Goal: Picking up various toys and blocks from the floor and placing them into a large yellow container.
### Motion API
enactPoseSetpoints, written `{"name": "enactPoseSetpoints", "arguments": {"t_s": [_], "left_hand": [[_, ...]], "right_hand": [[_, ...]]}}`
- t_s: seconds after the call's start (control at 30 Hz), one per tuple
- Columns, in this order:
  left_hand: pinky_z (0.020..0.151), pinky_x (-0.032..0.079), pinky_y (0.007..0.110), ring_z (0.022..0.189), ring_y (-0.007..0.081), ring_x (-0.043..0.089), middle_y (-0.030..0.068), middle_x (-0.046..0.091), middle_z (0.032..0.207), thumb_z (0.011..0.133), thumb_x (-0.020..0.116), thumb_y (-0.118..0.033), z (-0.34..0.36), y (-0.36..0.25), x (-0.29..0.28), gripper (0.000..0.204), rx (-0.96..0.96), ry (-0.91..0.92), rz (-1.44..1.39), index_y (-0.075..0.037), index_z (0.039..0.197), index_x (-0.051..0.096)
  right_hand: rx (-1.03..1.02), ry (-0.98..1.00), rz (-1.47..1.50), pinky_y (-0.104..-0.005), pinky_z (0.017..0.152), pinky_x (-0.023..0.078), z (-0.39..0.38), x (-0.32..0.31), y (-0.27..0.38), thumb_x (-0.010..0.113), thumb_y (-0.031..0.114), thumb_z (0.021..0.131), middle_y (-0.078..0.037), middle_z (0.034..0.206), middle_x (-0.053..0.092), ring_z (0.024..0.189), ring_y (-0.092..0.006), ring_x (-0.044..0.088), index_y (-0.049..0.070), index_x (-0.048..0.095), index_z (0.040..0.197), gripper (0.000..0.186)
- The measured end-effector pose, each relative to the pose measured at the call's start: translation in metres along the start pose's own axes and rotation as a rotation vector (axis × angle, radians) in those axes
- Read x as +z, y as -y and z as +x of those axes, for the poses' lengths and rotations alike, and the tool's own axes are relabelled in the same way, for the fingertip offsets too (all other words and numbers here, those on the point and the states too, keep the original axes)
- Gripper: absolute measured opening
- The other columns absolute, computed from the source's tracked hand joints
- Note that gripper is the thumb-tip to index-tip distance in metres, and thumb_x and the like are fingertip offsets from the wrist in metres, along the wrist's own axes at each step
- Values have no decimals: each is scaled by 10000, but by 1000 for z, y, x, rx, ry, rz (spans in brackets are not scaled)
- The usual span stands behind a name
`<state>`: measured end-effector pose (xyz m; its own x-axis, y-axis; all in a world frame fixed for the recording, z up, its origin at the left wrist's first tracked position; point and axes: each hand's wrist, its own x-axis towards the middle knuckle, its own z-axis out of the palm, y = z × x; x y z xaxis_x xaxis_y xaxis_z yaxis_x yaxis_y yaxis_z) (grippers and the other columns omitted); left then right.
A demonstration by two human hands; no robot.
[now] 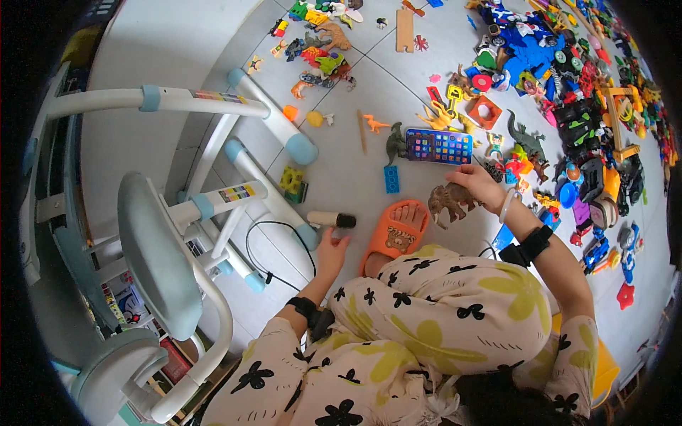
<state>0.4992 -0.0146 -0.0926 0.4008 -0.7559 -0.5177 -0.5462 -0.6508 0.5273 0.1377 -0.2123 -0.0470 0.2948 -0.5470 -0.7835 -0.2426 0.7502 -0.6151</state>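
Note:
My right hand (pixel 479 186) pinches a brown toy elephant (pixel 446 201) by its back, holding it over the floor beside my orange slipper (pixel 402 233). My left hand (pixel 332 250) is low on the left, its fingers apart and nothing visible in them. Just beyond its fingertips lies a beige tube with a black end (pixel 331 219); whether they touch I cannot tell. Past the elephant, a phone with a lit screen (pixel 439 146) lies flat. Left of the phone are a dark green toy dinosaur (pixel 396 144) and a blue building block (pixel 391 179).
A white and grey-blue chair frame (pixel 273 188) stands on the left, with a black cable (pixel 246 241) by its foot. A large spread of toys (pixel 533 57) covers the right, including a green crocodile (pixel 524 133). Another toy cluster (pixel 320 53) lies at the far left.

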Motion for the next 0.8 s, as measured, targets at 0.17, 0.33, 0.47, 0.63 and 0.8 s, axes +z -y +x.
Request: {"name": "enactPoseSetpoints", "arguments": {"t_s": [0.17, 0.33, 0.47, 0.63, 0.8], "left_hand": [[829, 455, 378, 986, 294, 559, 162, 553, 1064, 763, 677, -97, 9, -33, -9, 494, 330, 5, 205, -26, 1220, 505], [925, 343, 499, 1109, 369, 436, 193, 486, 1095, 738, 689, -132, 23, -18, -30, 376, 401, -181, 884, -11, 1043, 505], [954, 313, 527, 1149, 362, 420, 172, 510, 1087, 756, 678, -151, 43, 0, -39, 331, 442, -94, 998, -36, 1026, 525], [717, 493, 402, 845, 291, 640, 146, 645, 885, 840, 614, -144, 50, -66, -33, 141, 132, 222, 608, -13, 888, 597], [698, 505, 268, 761, 130, 636, 49, 657, 857, 881, 632, -154, 14, -190, 11, 191, 191, 517, -305, 14, 972, 623]], "right_hand": [[39, 9, 20, -238, 577, 464, -8, 6, 12, 653, 264, 837, -10, 808, 597, 669, -79, 554, 55, 604, 928, 234], [-82, 41, -49, -226, 620, 466, 3, -7, -9, 650, 243, 847, -6, 803, 602, 702, -72, 557, 42, 613, 921, 217], [-94, 41, -39, -264, 634, 453, 10, -5, -13, 607, 234, 818, -36, 774, 609, 684, -111, 544, 23, 650, 866, 221], [0, 41, 31, -268, 717, 474, -3, -5, 0, 568, 323, 846, -52, 913, 636, 806, -138, 593, 57, 663, 956, 303], [148, 315, 242, -276, 699, 492, -19, 19, 6, 549, 471, 889, -25, 949, 637, 835, -124, 601, 98, 621, 1090, 429]]}}
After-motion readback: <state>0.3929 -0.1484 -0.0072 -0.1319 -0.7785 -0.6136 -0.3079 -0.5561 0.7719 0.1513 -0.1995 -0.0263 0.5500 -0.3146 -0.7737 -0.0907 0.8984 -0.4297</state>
